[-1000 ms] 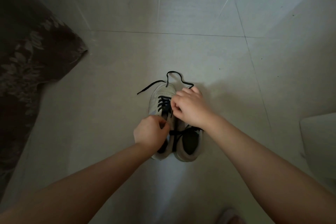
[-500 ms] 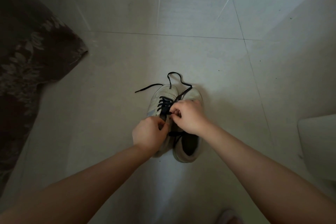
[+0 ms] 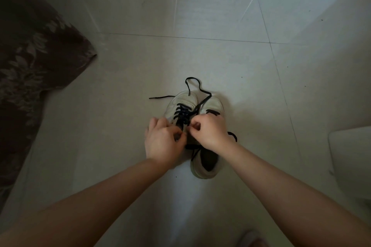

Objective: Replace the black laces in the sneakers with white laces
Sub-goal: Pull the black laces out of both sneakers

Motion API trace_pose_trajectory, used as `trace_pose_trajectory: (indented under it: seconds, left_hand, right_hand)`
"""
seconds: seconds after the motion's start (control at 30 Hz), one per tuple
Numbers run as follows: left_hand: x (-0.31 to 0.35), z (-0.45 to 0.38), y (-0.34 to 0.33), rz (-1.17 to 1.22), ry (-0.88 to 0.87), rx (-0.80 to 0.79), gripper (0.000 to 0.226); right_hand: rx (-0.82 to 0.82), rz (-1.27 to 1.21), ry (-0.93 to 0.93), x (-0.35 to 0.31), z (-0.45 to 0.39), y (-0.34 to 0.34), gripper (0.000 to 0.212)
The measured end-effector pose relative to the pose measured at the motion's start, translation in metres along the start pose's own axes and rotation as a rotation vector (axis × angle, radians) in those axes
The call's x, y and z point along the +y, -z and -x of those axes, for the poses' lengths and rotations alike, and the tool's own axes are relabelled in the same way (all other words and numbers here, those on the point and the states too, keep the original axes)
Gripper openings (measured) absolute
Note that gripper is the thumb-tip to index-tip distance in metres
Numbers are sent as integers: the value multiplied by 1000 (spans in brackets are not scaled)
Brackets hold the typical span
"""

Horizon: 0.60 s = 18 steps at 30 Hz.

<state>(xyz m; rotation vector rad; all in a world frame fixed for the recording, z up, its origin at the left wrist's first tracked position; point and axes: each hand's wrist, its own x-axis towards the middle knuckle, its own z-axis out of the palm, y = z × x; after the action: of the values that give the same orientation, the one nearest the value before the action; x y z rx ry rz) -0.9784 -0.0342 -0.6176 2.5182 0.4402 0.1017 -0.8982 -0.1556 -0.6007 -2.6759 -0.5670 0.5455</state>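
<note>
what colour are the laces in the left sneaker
Black laces, against the off-white left sneaker; head view.

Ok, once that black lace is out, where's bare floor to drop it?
Bare tile lies left of the sneakers, between them and the patterned fabric, and ahead of the toes up to the grout line. It is crowded at the shoes: both hands and loose black lace.

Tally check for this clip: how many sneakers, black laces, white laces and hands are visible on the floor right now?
Sneakers: 2, left sneaker and right sneaker
Black laces: 2, left sneaker's lace and right sneaker's lace
White laces: 0 in view
Hands: 2, left hand and right hand, both over the laces
Total: 6
</note>
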Motion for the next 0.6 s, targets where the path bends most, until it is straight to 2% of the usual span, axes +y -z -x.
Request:
trace_pose_trajectory:
  seconds: [0.07,0.13,0.27,0.33,0.4,0.47,0.6]
  left_hand:
    - [-1,0,-1,66,44,-42,30]
    - [-2,0,-1,164,137,-121,18]
    - [-1,-3,0,240,221,-143,13]
    - [-1,-3,1,240,226,-158,13]
    - [-1,-3,1,234,225,-158,12]
    - [-1,-3,1,236,237,-156,12]
    - [-1,-3,1,237,230,-159,13]
  right_hand:
    - [57,60,36,-1,-1,0,9]
    - [127,130,83,0,-3,5,8]
    - [350,218,149,7,-10,20,6]
    - [274,211,92,8,-10,22,6]
    - [112,159,10,7,-6,20,11]
    - [5,175,17,5,-2,13,20]
    - [47,122,48,-2,1,-1,20]
